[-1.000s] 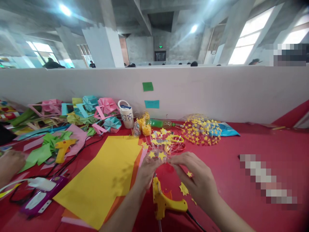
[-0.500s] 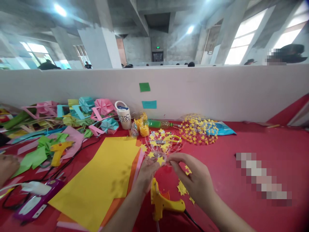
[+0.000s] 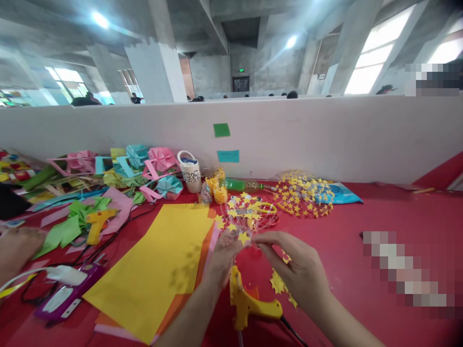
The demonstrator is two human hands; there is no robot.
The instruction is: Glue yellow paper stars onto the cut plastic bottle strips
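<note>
My left hand (image 3: pixel 226 253) is closed on a clear plastic piece with yellow stars (image 3: pixel 246 210), its thin see-through strips fanning out beyond my fingers. One yellow star (image 3: pixel 243 237) lies right by my left fingertips. My right hand (image 3: pixel 294 260) pinches at the near edge of the same piece, thumb and forefinger together; what lies between those fingertips is too small to make out. Below my hands a yellow glue gun (image 3: pixel 249 303) lies on the red table (image 3: pixel 347 270). Loose yellow paper stars (image 3: pixel 278 282) lie partly behind my right hand.
Yellow paper sheets (image 3: pixel 159 270) lie to the left, beside a purple power strip (image 3: pixel 70 294) and a second glue gun (image 3: pixel 97 224). Another star-covered plastic piece (image 3: pixel 304 195), a green bottle (image 3: pixel 233 184) and a white cup (image 3: pixel 190 174) stand near the partition (image 3: pixel 307 135). Another person's hand (image 3: pixel 20 248) is far left.
The view has swung slightly left, so the table things sit further right. Both my hands stay at the starred plastic piece with much the same grip. More of the other person's arm shows.
</note>
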